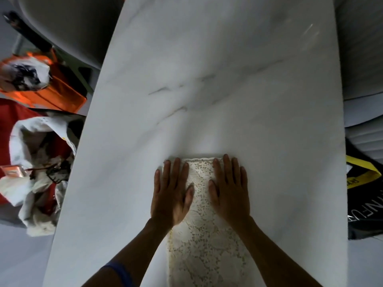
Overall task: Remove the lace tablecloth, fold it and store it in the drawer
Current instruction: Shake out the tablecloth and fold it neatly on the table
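Observation:
The cream lace tablecloth (205, 241) lies folded into a long narrow strip on the white marble table (207, 90), running from the near edge towards the middle. My left hand (173, 191) lies flat on its far left part, fingers straight and spread. My right hand (229, 189) lies flat on its far right part in the same way. Both palms press the strip down near its far scalloped end. No drawer is in view.
Left of the table are an orange box (56, 88), a red item with crumpled white cloth (37, 162) and eyeglasses (57, 171). A black bag with yellow straps (362, 193) sits at the right. A grey chair (68, 27) stands at the far left.

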Demonstrator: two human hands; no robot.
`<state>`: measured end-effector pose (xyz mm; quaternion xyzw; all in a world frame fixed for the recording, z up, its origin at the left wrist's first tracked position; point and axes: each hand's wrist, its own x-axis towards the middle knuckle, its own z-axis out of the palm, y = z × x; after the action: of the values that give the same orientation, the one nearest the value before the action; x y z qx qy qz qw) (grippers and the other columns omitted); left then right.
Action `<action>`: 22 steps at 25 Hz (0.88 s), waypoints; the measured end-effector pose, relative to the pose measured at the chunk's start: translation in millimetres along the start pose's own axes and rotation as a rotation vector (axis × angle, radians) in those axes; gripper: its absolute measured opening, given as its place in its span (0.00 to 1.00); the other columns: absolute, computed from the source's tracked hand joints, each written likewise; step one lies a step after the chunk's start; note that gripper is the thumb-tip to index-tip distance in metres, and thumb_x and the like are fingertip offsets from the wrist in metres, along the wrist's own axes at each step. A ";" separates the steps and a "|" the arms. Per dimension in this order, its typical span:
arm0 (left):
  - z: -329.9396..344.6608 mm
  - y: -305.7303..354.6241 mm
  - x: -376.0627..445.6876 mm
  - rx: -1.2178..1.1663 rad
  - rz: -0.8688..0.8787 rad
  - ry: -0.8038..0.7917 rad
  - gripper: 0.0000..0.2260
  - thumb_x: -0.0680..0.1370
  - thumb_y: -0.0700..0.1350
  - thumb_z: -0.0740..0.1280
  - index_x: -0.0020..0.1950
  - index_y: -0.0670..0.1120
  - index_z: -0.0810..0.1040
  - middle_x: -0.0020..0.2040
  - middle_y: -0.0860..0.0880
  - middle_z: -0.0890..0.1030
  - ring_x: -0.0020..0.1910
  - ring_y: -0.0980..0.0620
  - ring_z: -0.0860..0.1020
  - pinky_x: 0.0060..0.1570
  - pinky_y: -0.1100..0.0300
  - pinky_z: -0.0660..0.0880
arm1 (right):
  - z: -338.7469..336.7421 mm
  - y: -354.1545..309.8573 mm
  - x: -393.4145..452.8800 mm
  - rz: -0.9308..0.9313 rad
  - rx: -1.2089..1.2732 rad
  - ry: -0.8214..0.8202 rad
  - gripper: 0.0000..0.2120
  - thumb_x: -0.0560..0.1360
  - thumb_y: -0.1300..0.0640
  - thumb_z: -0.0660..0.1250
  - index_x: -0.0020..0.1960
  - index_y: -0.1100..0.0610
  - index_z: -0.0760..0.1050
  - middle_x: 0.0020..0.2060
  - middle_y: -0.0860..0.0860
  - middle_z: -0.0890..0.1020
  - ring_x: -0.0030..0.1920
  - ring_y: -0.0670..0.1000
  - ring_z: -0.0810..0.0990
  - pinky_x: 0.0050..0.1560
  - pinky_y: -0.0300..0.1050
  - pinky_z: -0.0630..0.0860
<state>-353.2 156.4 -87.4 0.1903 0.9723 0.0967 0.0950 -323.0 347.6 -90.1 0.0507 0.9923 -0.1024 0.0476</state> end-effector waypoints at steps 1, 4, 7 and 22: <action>1.3 -0.1 0.2 -0.001 0.005 0.003 0.28 0.82 0.56 0.52 0.79 0.45 0.56 0.80 0.41 0.56 0.80 0.40 0.49 0.76 0.39 0.53 | 1.2 0.7 0.6 -0.001 -0.003 0.004 0.30 0.80 0.43 0.51 0.79 0.53 0.54 0.79 0.58 0.55 0.79 0.60 0.50 0.77 0.60 0.52; 4.7 -3.9 -3.1 -0.001 0.007 -0.014 0.28 0.82 0.57 0.50 0.80 0.47 0.54 0.81 0.43 0.53 0.80 0.41 0.47 0.77 0.40 0.50 | 5.4 3.6 -0.4 -0.003 -0.013 0.006 0.32 0.80 0.40 0.52 0.79 0.52 0.52 0.79 0.57 0.54 0.79 0.60 0.50 0.77 0.60 0.50; -1.5 -5.0 2.2 -0.032 0.016 -0.066 0.28 0.82 0.58 0.48 0.80 0.48 0.50 0.82 0.45 0.50 0.80 0.42 0.45 0.77 0.40 0.49 | 6.4 2.3 0.3 -0.013 -0.026 0.013 0.32 0.79 0.39 0.52 0.79 0.52 0.53 0.79 0.57 0.55 0.79 0.61 0.51 0.77 0.61 0.52; 31.7 37.8 -174.5 -0.092 -0.134 0.037 0.30 0.81 0.58 0.55 0.80 0.44 0.56 0.81 0.42 0.55 0.80 0.42 0.52 0.76 0.43 0.57 | 26.1 -8.5 -180.3 -0.034 0.075 0.028 0.33 0.79 0.43 0.56 0.79 0.54 0.53 0.79 0.56 0.54 0.79 0.59 0.51 0.77 0.56 0.52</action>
<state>-174.2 127.8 -83.7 0.1184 0.9790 0.1382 0.0920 -143.3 317.6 -95.0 0.0371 0.9891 -0.1397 0.0300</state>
